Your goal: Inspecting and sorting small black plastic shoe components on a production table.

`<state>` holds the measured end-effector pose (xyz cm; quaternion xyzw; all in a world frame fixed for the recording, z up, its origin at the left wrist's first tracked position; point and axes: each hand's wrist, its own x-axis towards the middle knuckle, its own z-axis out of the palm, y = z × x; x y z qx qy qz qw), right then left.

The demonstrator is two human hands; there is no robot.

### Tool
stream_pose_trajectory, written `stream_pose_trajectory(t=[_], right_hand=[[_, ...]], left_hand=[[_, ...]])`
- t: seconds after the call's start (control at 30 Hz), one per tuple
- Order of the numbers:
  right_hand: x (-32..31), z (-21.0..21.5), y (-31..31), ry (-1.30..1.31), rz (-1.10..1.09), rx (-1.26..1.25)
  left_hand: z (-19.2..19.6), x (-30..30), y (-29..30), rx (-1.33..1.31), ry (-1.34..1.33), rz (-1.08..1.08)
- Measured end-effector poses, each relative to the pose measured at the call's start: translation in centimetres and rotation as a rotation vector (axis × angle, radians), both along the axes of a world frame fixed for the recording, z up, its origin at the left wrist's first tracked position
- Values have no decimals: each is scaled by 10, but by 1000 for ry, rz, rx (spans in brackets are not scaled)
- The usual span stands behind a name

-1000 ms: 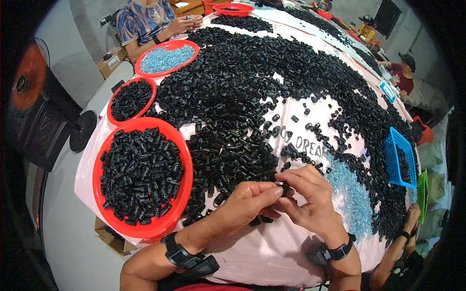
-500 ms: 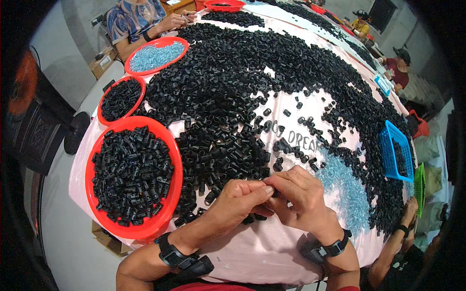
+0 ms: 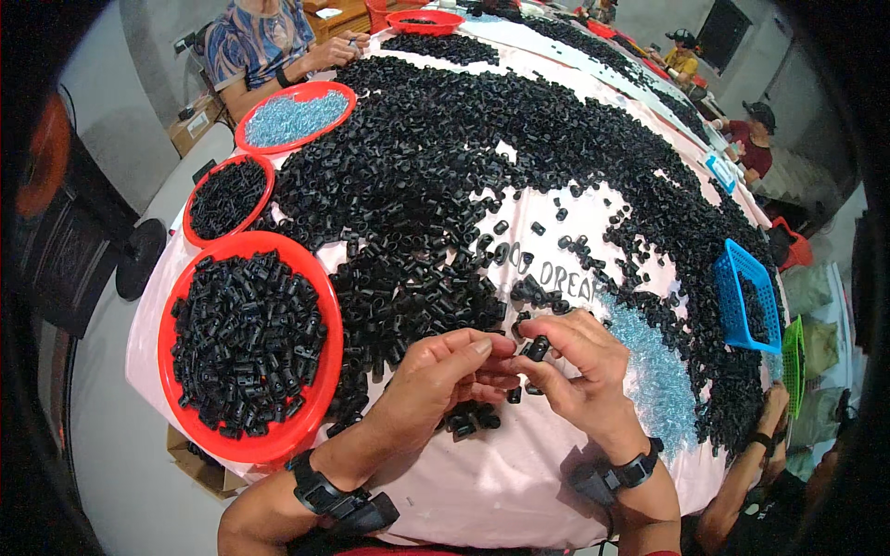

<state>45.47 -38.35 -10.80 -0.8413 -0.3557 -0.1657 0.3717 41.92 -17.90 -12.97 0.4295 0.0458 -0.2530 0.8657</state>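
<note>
In my right hand, a short black plastic tube fitting is pinched between thumb and forefinger. Just left of it, my left hand is half curled with the thumb lifted; nothing shows in its fingers, though its palm side is partly hidden. Both hands hover over the near part of the table, close together but apart. A heap of similar black fittings lies beyond them. A few loose black fittings lie below my left hand. Silvery-blue small metal pieces are spread beside my right hand.
A large red basin of black fittings stands at left. Behind it are a smaller red basin of black parts and a red tray of silvery pieces. A blue basket stands at right. Other people sit around the pink-covered table.
My hands have come apart; before, the fingers of both met around a black part. The fitting now shows plainly in my right hand, and my left fingers have loosened.
</note>
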Motion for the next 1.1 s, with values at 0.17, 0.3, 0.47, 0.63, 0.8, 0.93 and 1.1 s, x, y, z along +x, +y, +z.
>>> stream_pose_trajectory(t=[0.17, 0.3, 0.47, 0.63, 0.8, 0.93, 1.1], right_hand=[[2, -6, -2, -28, -12, 66], [2, -4, -1, -59, 45, 12], [-1, 0, 0, -83, 63, 14], [0, -2, -2, -108, 155, 39], [-3, 1, 5, -133, 89, 46], [-1, 0, 0, -144, 99, 33], [-1, -4, 0, -115, 75, 26]], left_hand=[[-5, 0, -1, 55, -86, 19], [-5, 0, 1, 130, -162, 44], [-1, -5, -2, 136, -196, 37], [3, -10, -11, 165, -278, -38], [2, -8, -8, 117, -225, -24], [0, -5, -5, 65, -169, -45], [6, -4, -4, 115, -122, -22]])
